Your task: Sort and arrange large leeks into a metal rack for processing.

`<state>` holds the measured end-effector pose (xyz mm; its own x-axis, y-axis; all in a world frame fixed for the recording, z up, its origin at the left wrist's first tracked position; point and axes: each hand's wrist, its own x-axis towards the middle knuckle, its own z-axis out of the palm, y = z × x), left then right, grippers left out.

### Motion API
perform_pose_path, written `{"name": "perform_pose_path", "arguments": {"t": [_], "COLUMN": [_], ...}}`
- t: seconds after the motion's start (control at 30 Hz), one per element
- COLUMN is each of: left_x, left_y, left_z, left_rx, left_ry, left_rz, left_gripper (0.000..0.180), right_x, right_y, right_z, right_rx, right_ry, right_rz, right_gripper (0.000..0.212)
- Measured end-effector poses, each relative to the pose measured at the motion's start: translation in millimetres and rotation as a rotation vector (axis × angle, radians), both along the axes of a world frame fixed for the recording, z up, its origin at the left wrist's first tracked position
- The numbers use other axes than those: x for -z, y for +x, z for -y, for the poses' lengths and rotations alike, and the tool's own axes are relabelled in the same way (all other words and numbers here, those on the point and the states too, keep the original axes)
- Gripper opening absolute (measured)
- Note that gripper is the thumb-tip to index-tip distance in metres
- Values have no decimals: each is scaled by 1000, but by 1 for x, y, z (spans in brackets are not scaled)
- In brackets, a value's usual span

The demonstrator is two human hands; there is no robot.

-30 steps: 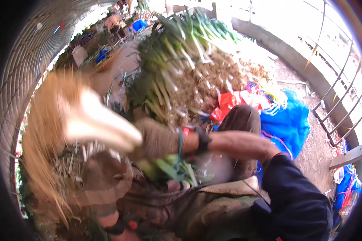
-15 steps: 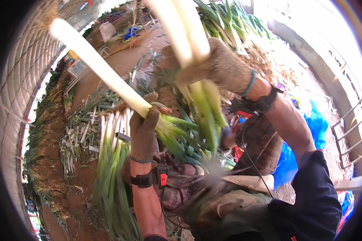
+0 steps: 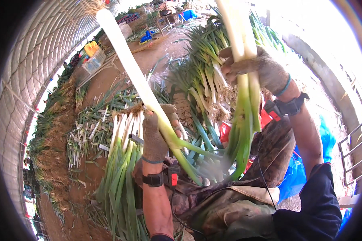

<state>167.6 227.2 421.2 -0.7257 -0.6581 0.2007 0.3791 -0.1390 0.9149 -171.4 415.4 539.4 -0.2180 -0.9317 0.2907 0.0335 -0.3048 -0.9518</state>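
My left hand (image 3: 154, 138), in a brown knitted glove, is closed round one thick leek (image 3: 124, 56). Its white shaft slants to the upper left and ends in brown roots; its green leaves fork toward my lap. Higher and to the right, my gloved right hand (image 3: 265, 72) grips two leeks (image 3: 239, 34) side by side, white shafts up and green leaves hanging down. The tops of these shafts run out of the picture. Where the leaves of both lots come close together above my lap, a blur hides the detail.
A row of leeks (image 3: 122, 172) lies left of my left forearm, beside metal bars. A larger heap of rooted leeks (image 3: 211, 60) lies beyond my hands. Trimmed leaf scraps (image 3: 84, 140) litter the soil. Blue sheeting (image 3: 291, 176) lies by my right leg; a crate (image 3: 94, 60) stands far left.
My right hand has moved right with its two leeks, farther from my left hand. My left hand still holds its leek, now more upright. The whole view has shifted somewhat.
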Motion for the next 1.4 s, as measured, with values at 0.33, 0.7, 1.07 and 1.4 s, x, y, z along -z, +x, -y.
{"name": "perform_pose_path", "arguments": {"t": [0.33,0.7,1.07,1.4], "left_x": [22,25,16,20], "left_y": [-68,-41,3,41], "left_z": [-22,-50,-32,-22], "left_rx": [-188,-77,152,220], "left_ry": [-210,11,-279,-165], "left_rz": [211,188,240,263], "left_gripper": [81,83,52,65], "right_x": [38,34,40,41], "right_y": [73,102,109,122], "right_z": [39,44,50,67], "right_rx": [89,146,72,73], "right_ry": [62,224,280,375], "right_rz": [-328,-672,-552,-530], "right_gripper": [44,42,39,37]}}
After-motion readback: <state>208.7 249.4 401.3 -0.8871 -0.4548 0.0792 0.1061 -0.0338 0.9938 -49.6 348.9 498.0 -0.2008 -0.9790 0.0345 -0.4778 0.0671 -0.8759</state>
